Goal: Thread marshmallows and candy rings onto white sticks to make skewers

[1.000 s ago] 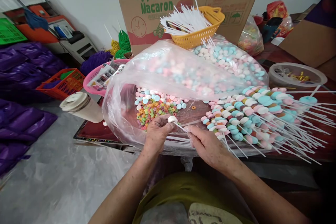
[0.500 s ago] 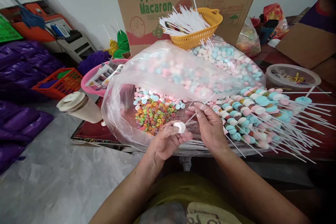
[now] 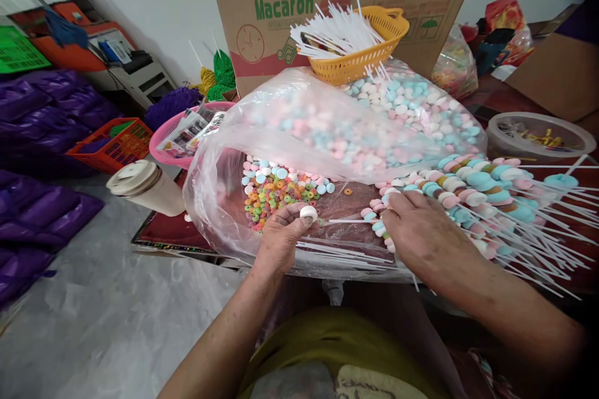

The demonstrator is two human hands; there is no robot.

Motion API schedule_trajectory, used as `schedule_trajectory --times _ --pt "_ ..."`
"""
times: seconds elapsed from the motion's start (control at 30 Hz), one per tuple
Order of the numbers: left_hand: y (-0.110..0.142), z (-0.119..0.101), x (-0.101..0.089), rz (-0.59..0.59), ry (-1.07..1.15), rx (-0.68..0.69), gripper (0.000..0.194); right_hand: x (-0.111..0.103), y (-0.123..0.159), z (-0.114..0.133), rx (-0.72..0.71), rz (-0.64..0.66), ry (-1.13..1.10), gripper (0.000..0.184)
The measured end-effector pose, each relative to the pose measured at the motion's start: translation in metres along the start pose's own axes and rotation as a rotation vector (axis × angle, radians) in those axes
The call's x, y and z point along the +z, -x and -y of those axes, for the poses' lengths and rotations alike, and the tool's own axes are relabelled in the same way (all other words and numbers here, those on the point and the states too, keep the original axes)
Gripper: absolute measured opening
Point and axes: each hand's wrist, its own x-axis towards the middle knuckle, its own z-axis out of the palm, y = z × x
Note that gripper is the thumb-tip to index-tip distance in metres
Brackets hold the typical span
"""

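A white marshmallow point(image 3: 308, 213) sits pinched in the left hand point(image 3: 276, 243), near loose candy rings point(image 3: 276, 197) over the plastic-covered red table point(image 3: 163, 232); the right hand point(image 3: 428, 237) touches marshmallow skewers point(image 3: 482, 181), its grip unclear. Behind stand a cardboard box point(image 3: 262, 19) and pale wall point(image 3: 145, 0), grey floor point(image 3: 121, 305) left

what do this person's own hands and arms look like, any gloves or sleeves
The left hand and right hand are both bare, without gloves. No sleeve shows on either forearm, and no watch or bracelet is visible at the wrists. No ring can be made out.
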Motion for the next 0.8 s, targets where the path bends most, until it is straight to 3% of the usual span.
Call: schedule_trajectory --times 0.07,0.17,0.27,0.37,0.6,0.8 --pt "0.000 0.001 0.003 -0.004 0.004 0.038 0.030 0.003 0.007 0.008 -0.053 0.069 -0.110 0.047" --pt "0.002 0.003 0.008 -0.021 -0.051 0.103 0.027 0.007 0.013 0.030 -0.023 0.205 -0.217 0.068" --pt "0.003 0.005 0.009 -0.072 -0.118 0.154 0.026 0.007 0.012 0.050 0.072 0.272 -0.245 0.066" --pt "0.004 0.008 0.007 -0.122 -0.184 0.185 0.025 0.007 0.008 0.057 0.157 0.252 -0.265 0.062" --pt "0.006 0.009 0.008 -0.137 -0.367 0.200 0.020 0.006 0.007 0.060 0.154 0.261 -0.319 0.060" --pt "0.009 0.022 -0.001 -0.161 -0.778 0.435 0.030 -0.006 0.008 0.069 0.217 0.267 -0.230 0.057"
